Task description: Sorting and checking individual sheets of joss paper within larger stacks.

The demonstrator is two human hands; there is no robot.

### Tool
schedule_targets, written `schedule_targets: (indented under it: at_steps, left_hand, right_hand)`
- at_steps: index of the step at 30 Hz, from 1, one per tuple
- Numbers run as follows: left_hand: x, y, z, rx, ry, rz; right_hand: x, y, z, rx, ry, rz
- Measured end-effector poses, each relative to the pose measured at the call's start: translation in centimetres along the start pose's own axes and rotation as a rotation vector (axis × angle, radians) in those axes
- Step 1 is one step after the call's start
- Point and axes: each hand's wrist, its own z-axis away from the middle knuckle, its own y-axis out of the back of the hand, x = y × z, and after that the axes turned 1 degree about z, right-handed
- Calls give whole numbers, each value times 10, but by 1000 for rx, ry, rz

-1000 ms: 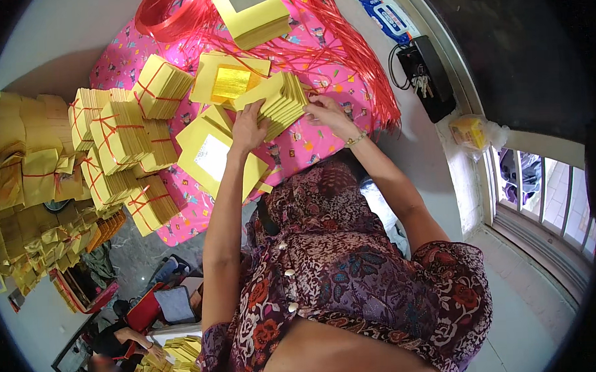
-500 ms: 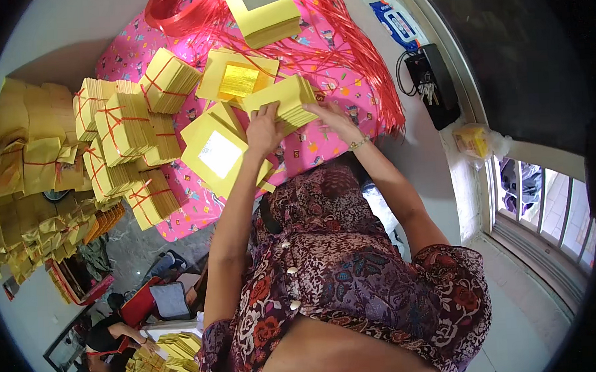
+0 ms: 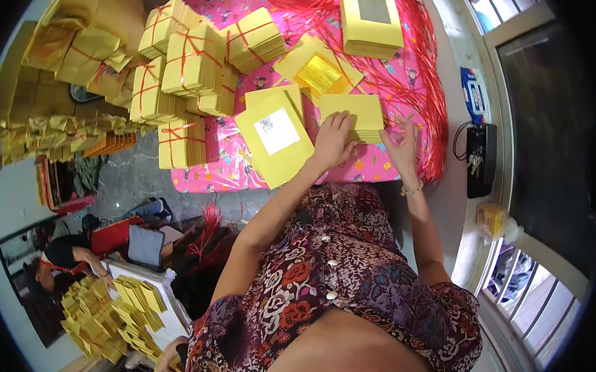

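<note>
Upper left of frame: yellow tied stacks piled on the pink-covered desk, then, toward upper centre, a white-patched sheet. Centre: left hand rests fingers-down on the loose stack, whether clamped cannot be told; right hand, apart from the left, at the stack's right edge, thumb and forefinger close, grip unclear. Upper right: red strands; right: keys on a black case.
</note>
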Motion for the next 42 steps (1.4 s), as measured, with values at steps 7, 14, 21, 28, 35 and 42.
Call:
schedule_targets:
  at_steps: [7,14,21,28,35,42]
  left_hand:
    - [-2,42,69,243,61,87]
    - [-20,49,125,126,349,15]
    - [-32,48,131,102,313,31]
    - [-38,57,109,184,416,210]
    - [-58,30,93,384,589,510]
    - [-53,39,76,456,805,1052]
  right_hand:
    - [-79,-32,-7,-586,373,-185]
    - [-84,-77,14,-874,769,160]
    - [-83,-84,30,-845,661,233]
    - [-84,-99,39,-621,318,268]
    - [-102,-93,48,-485,387,302]
    - [-114,-93,57,-492,580,345]
